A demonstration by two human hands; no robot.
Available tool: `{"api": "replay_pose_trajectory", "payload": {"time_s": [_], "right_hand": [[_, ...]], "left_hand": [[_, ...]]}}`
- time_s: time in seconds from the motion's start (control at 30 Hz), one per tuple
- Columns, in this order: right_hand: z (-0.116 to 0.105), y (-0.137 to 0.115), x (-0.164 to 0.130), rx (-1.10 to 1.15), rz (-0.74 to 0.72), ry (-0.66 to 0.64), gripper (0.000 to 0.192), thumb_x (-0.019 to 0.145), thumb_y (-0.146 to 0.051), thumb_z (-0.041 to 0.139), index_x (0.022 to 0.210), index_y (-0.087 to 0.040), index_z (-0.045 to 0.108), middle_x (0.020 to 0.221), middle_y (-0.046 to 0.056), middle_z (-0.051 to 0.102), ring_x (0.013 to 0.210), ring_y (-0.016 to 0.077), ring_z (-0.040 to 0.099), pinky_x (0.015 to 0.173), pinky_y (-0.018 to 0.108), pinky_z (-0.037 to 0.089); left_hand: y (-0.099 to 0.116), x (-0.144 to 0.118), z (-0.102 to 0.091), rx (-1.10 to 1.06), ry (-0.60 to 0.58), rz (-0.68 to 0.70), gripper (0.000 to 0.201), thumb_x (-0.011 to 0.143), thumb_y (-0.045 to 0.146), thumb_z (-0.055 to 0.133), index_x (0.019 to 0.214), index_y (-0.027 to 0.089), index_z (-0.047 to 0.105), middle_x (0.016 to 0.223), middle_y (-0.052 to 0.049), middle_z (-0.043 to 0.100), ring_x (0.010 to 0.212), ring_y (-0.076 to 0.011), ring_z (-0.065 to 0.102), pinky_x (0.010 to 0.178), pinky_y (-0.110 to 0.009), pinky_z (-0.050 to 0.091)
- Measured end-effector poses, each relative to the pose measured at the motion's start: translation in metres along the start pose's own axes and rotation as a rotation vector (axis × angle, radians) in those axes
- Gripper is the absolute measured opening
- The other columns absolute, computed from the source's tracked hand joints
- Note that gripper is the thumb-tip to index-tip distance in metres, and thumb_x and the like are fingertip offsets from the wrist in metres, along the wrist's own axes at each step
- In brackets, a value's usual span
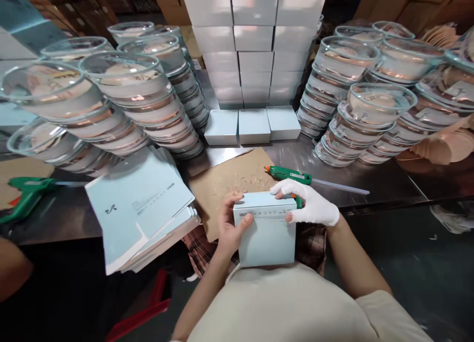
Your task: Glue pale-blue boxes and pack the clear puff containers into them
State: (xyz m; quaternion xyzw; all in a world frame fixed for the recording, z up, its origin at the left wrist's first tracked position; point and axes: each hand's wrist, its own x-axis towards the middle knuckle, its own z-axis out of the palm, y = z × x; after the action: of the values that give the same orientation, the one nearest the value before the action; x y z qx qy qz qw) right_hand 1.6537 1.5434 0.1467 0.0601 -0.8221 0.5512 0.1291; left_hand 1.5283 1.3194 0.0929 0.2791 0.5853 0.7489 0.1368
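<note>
Gripping one box (267, 235) — two hands

Single head cam, looks fwd and steeply down, close over own torso, shiny metal worktable (370, 181) ahead, stacked pale cardboard boxes (255, 45) at far end

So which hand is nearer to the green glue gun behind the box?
The right. The gloved right hand lies partly over the green glue gun while gripping the box. The bare left hand holds the box's other side, apart from the gun.
</note>
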Motion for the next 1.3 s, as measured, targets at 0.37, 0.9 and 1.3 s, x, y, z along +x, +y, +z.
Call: {"api": "replay_pose_trajectory", "payload": {"time_s": [0.37,0.9,1.3], "right_hand": [[0.020,0.014,-0.005,-0.084,-0.069,0.107,0.035,0.095,-0.050,0.073,0.120,-0.025,0.073,0.132,0.012,0.065,0.126,0.0255,0.064,0.110,0.046,0.053],[0.028,0.041,0.009,0.580,0.439,0.726,0.072,0.073,-0.058,0.085,0.131,-0.021,0.064,0.127,0.013,0.074,0.115,0.0310,0.071,0.099,0.046,0.062],[-0.129,0.109,0.176,0.482,0.762,1.187,0.064,0.093,-0.036,0.077,0.148,-0.018,0.051,0.157,0.016,0.047,0.128,0.0232,0.060,0.086,0.034,0.067]], "left_hand": [[0.008,0.000,-0.001,0.117,0.001,-0.025,0.036,0.087,0.057,0.079,0.091,0.023,0.068,0.117,-0.008,0.063,0.123,-0.0307,0.066,0.107,-0.047,0.051],[0.010,0.031,0.003,-0.034,0.308,0.078,0.102,0.079,0.088,0.064,0.161,0.046,0.020,0.170,-0.013,0.033,0.160,-0.0326,0.034,0.113,-0.048,0.052],[0.001,0.011,-0.009,0.352,0.104,0.229,0.089,0.085,0.054,0.082,0.158,0.033,0.036,0.161,-0.017,0.045,0.154,-0.0339,0.042,0.126,-0.057,0.035]]}}
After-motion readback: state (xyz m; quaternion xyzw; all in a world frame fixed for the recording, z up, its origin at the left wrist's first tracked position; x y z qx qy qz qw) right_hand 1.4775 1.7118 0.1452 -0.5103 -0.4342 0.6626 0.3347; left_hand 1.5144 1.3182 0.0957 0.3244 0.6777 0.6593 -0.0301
